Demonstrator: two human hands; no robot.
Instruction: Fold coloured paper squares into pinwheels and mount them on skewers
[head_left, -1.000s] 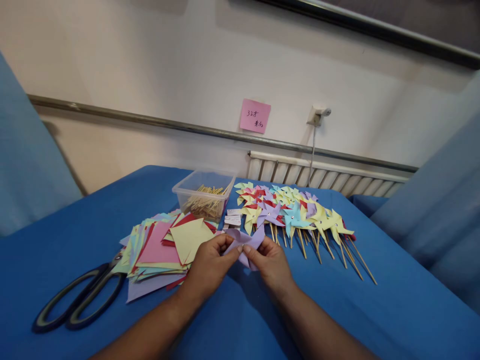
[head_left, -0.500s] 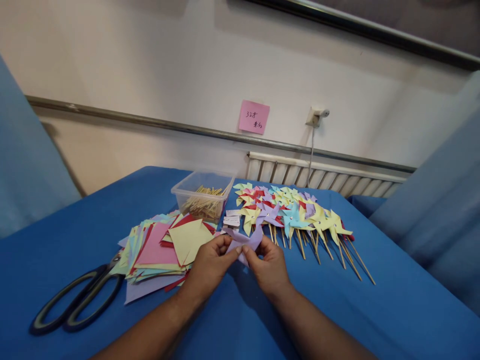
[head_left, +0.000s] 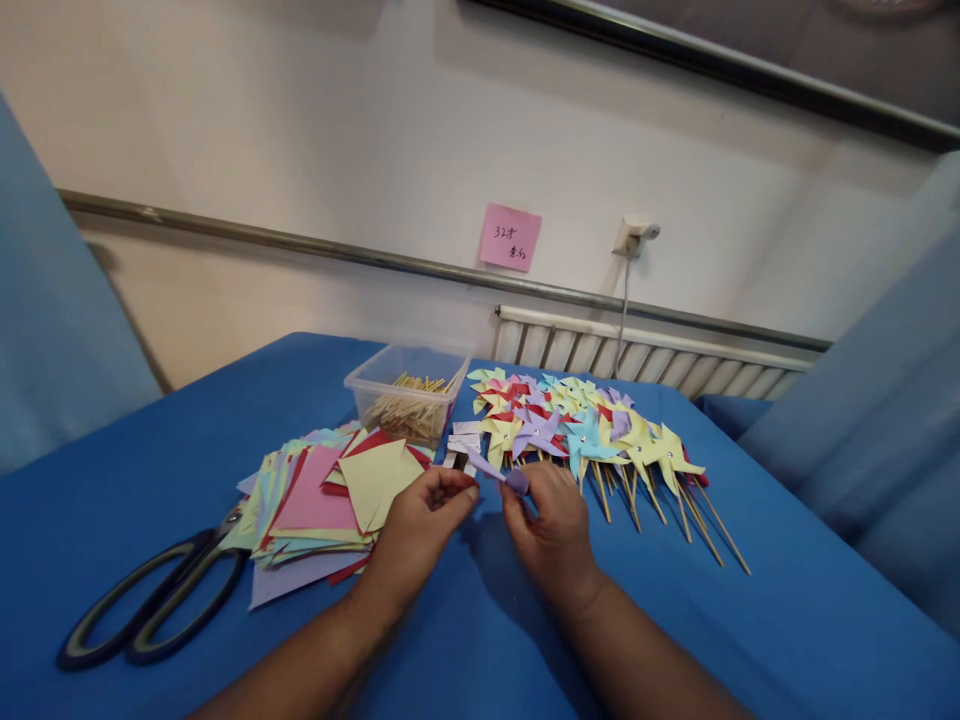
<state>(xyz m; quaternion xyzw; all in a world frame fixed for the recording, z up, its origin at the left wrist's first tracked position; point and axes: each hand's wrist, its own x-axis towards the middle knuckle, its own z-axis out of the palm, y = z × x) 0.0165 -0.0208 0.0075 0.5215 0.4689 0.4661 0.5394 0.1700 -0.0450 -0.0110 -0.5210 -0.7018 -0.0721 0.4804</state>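
Note:
My left hand and my right hand meet over the blue table, both pinching a small folded piece of purple paper between their fingertips. The paper sits nearly edge-on, so little of it shows. Just to the left of my left hand lies a stack of coloured paper squares with a yellow folded sheet on top. Behind my right hand lies a row of finished paper pinwheels on wooden sticks.
Large black-handled scissors lie at the left on the blue tablecloth. A clear plastic box of wooden sticks stands at the back, with small white strips beside it. A pink note hangs on the wall.
The purple paper was spread out between my hands; now it is folded smaller and turned edge-on. Both hands have shifted slightly away from me.

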